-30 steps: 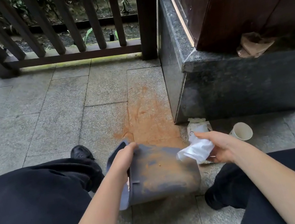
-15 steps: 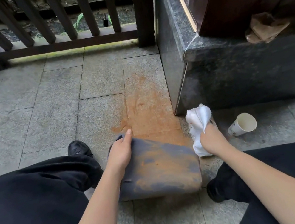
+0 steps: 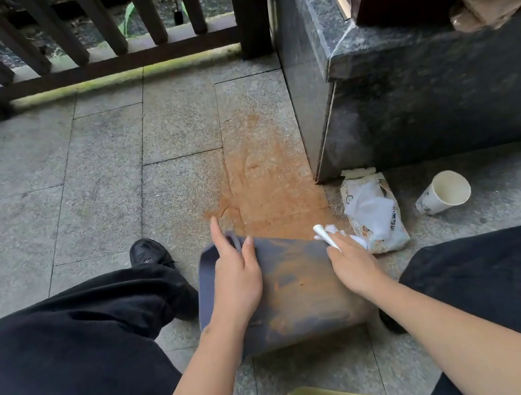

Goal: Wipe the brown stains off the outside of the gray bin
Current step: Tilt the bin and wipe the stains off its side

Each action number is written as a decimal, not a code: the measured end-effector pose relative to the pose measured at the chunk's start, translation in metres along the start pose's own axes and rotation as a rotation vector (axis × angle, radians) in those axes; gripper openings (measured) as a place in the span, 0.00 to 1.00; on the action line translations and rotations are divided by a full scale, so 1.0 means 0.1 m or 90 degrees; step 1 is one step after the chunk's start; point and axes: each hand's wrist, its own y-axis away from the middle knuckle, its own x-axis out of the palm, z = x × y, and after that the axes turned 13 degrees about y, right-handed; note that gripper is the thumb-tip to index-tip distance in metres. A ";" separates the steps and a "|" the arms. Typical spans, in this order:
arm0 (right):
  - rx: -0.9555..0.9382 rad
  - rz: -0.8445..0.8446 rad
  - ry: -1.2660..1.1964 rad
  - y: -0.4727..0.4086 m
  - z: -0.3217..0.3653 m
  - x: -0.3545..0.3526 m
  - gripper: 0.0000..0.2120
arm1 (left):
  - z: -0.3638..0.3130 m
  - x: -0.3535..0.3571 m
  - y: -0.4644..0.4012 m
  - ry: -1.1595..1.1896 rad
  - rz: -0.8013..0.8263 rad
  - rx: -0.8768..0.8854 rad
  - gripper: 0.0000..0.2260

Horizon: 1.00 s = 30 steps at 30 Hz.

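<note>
left hand (image 3: 237, 279) lies flat on the gray bin (image 3: 290, 293), fingers straight, index reaching past the rim, thumb on the wall; it presses, no wrap-around grip. bin is on its side on the paved floor (image 3: 77, 194) between the knees, mouth to the left and slightly away, base to the right, long axis roughly left-right. upturned wall carries a wide brown stain (image 3: 301, 280). right hand (image 3: 350, 263) sits at the bin's far-right edge pinching a white wipe (image 3: 327, 237). wipe pack (image 3: 375, 215) and paper cup (image 3: 443, 193) lie further right.

likely risks: bin rolls or slides under stroke pressure since the left hand only presses; small wipe probably loads up and smears; rust-coloured floor patch (image 3: 265, 175) touching the bin could re-soil it
</note>
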 end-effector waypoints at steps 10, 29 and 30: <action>-0.359 -0.068 -0.043 0.24 0.58 0.03 0.23 | 0.01 0.05 -0.02 0.052 0.081 0.025 0.19; 0.092 -0.006 0.056 0.00 -0.39 0.04 0.22 | 0.05 0.01 -0.06 0.013 0.065 0.007 0.19; 0.142 -0.021 0.043 -0.04 -0.41 0.00 0.20 | 0.06 0.00 -0.06 0.017 0.064 0.003 0.19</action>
